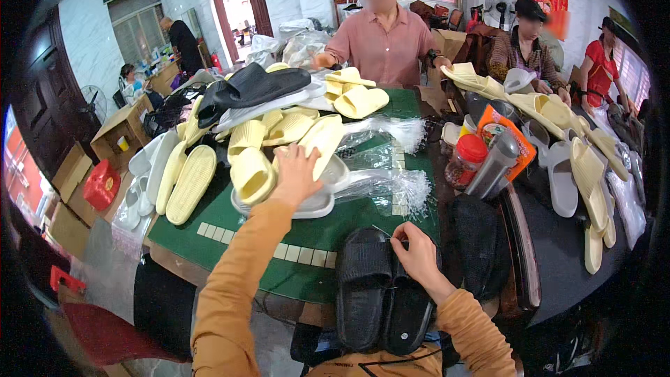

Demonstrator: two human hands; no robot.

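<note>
My left hand (296,178) reaches forward over a pile of pale yellow slippers. Its fingers are spread against one ribbed yellow slipper (325,141), with another yellow slipper (252,176) just left of it. Grey slippers (314,204) lie partly under them. Near the table's front edge, my right hand (417,248) is closed in a pinch on a thin pale strand (381,230). Below that hand, a pair of black slippers (365,286) stands side by side close to my body, the right one partly covered by my hand and wrist.
Bundles of clear thin strands (412,192) lie on the green tabletop (300,283). Black slippers (262,87) top the far pile. A red-lidded jar (467,157) and a grey bottle (492,164) stand at right. Across the table is a person in pink (384,42); others work at right.
</note>
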